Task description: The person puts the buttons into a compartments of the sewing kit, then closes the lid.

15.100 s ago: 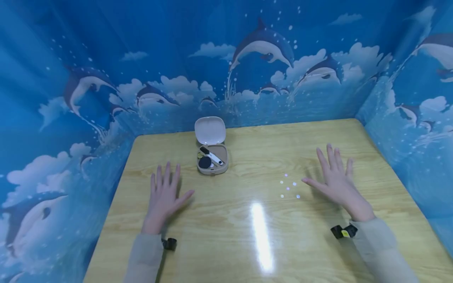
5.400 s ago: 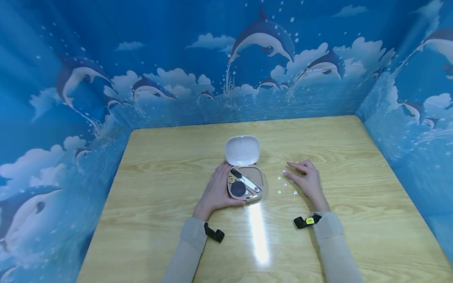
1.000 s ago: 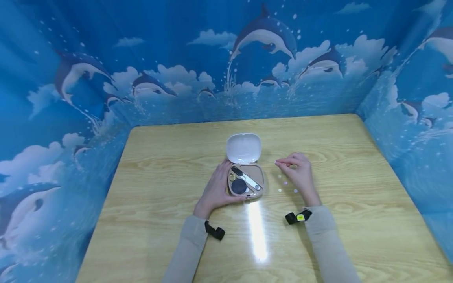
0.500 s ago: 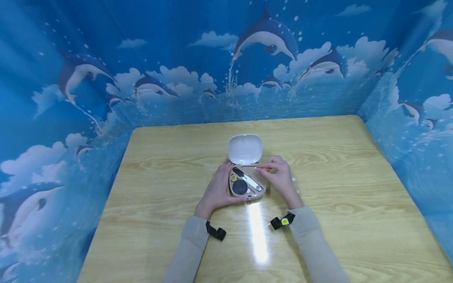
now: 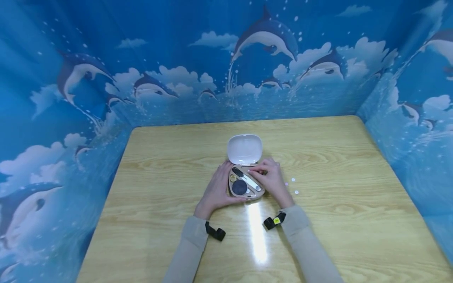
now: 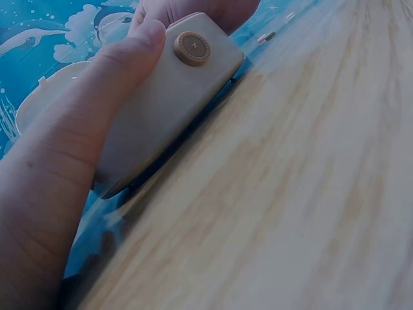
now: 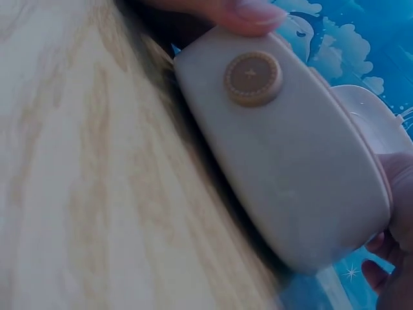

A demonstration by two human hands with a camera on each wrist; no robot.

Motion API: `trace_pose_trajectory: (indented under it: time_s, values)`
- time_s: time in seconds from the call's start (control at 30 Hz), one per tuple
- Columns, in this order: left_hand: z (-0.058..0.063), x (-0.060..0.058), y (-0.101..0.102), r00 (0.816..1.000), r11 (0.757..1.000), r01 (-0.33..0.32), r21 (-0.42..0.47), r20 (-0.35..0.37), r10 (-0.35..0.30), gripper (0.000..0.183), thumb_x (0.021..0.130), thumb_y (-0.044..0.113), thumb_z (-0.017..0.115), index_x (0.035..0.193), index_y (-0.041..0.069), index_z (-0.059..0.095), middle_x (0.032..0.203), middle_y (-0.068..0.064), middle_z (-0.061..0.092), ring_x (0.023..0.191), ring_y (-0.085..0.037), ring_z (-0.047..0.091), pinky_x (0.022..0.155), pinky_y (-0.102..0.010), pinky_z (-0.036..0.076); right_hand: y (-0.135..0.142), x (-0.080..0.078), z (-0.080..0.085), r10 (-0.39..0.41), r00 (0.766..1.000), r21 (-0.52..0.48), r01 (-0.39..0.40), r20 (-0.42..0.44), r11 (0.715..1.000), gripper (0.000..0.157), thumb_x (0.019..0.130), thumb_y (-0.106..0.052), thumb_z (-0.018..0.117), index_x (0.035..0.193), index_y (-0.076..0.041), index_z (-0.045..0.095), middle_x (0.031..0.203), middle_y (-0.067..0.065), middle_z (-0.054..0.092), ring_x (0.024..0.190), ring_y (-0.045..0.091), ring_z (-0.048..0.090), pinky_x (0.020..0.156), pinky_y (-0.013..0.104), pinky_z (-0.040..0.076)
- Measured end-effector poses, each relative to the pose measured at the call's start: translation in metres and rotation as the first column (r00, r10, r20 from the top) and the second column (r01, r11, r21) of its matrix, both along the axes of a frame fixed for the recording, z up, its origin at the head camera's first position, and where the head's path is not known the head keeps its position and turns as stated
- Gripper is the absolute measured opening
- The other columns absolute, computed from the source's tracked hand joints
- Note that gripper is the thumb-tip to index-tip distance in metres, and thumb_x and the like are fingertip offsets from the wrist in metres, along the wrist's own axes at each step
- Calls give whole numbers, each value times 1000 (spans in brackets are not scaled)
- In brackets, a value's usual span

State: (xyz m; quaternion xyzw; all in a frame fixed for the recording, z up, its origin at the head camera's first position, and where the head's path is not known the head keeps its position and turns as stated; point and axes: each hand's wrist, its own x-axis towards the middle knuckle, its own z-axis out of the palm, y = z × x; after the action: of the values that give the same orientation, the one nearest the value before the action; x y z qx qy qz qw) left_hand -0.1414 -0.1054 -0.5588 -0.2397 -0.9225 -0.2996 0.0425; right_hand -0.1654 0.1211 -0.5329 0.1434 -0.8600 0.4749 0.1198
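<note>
My left hand [image 5: 217,190] grips the left side of an open beige case [image 7: 297,168], its thumb along the front wall beside a round tan catch [image 6: 192,48]. The white lid [image 5: 244,149] stands up at the back. Inside lie a slim black-and-white tool [image 5: 246,179], a dark disc [image 5: 239,187] and a small gold ring [image 5: 232,178]. My right hand [image 5: 270,177] pinches a tiny white disc [image 5: 249,171], perhaps a button, over the case's right compartment. The right fingers overlap that compartment's edge.
Several small pale discs lie on the wooden table right of the case, among them a white disc [image 5: 296,192] and a pinkish one [image 5: 286,184]; my right hand hides others. Behind the table [image 5: 354,165] hangs a blue dolphin curtain [image 5: 198,98].
The case has shifted right and nearer, with my left hand now holding it. My right hand has picked a small disc off the table and carried it left to the case.
</note>
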Motion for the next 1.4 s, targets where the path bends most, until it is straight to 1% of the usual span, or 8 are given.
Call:
trace_pose_trajectory:
  time_s: [0.1, 0.33, 0.5, 0.63, 0.77, 0.93, 1.03, 1.4]
  values:
    - [1, 0, 0, 1000, 1000, -5, -8, 6, 5, 129, 60, 89, 65, 159, 25, 13, 165, 4, 14, 150, -12, 11, 124, -36, 8, -1, -1, 0, -2, 1000, 15, 2, -11, 1000, 9, 77, -16, 86, 84, -14, 80, 71, -4, 56, 77, 16, 47, 79, 35, 35]
    - [2, -1, 1, 1000, 1000, -2, 0, 2, 2, 128, 60, 89, 65, 159, 25, 14, 165, 5, 14, 150, -11, 11, 124, -35, 8, -1, 0, 4, -11, 1000, 40, 10, 13, 999, 10, 78, -17, 85, 86, -15, 80, 71, -4, 55, 78, 16, 46, 77, 33, 34]
    - [2, 0, 1, 1000, 1000, -4, 5, 8, 4, 128, 60, 89, 65, 159, 25, 14, 165, 5, 15, 150, -11, 12, 124, -35, 8, 0, 1, 3, -10, 1000, 25, 10, 27, 1000, 11, 78, -18, 85, 87, -15, 80, 73, -3, 56, 79, 16, 47, 78, 33, 35]
    - [1, 0, 1, 1000, 1000, -7, 11, 10, 7, 129, 59, 89, 66, 159, 25, 15, 165, 5, 15, 150, -11, 13, 124, -36, 9, 4, 3, 6, -4, 998, -9, 5, 69, 1000, 12, 79, -20, 85, 89, -15, 80, 77, -3, 59, 81, 17, 48, 78, 32, 38]
    - [1, 0, 1, 1000, 1000, 0, 24, -1, 0, 130, 58, 86, 70, 159, 25, 15, 164, 4, 16, 149, -12, 14, 124, -37, 9, 13, 3, 15, -31, 997, -53, 35, 77, 998, 13, 78, -17, 85, 88, -12, 80, 81, -1, 62, 82, 17, 49, 76, 31, 41]
    - [1, -1, 0, 1000, 999, 11, 43, -24, -10, 130, 58, 80, 76, 159, 23, 16, 164, 2, 19, 150, -14, 15, 124, -38, 10, 28, 0, 23, -61, 998, -91, 62, 11, 994, 11, 77, -8, 85, 87, -6, 79, 80, 3, 63, 81, 18, 49, 75, 30, 40]
    - [1, -1, 0, 999, 999, 15, 46, -36, -13, 131, 59, 79, 76, 159, 22, 15, 164, 1, 20, 150, -16, 15, 124, -40, 11, 36, -1, 25, -75, 997, -95, 73, -17, 993, 12, 76, -7, 85, 86, -5, 79, 78, 4, 63, 80, 17, 50, 74, 28, 41]
    - [0, -1, -1, 1000, 999, 14, 35, -18, -14, 132, 60, 82, 74, 160, 24, 11, 165, 3, 15, 151, -16, 11, 124, -40, 10, 64, 4, 27, -133, 990, -101, 136, 42, 986, 12, 79, -9, 84, 88, -4, 78, 79, 4, 60, 83, 13, 49, 78, 27, 40]
